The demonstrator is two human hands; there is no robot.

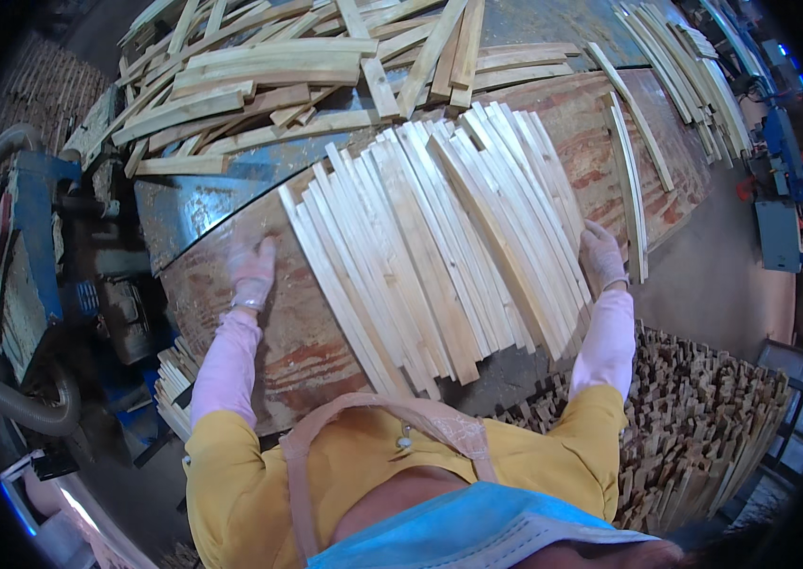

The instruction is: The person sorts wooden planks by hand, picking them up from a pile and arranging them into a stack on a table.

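A row of pale wooden strips (420, 247) lies side by side in front of me, their ends uneven, on a worn reddish-brown board (297, 327). Left of the row, my left hand (251, 270) in a thin pale glove is over the bare board. Its thumb stands apart from the motion-blurred fingers, and nothing shows in it. My right hand (602, 254), gloved too, is against the outer right edge of the row, its fingers extended along the last strip. Some of those fingertips are hard to make out.
A jumbled heap of wood strips (268, 71) covers the blue tabletop (197, 213) beyond. Two loose strips (627, 180) lie to the right. Blue machinery (36, 247) with a hose stands at left. A dense stack of wood pieces (676, 427) is at lower right.
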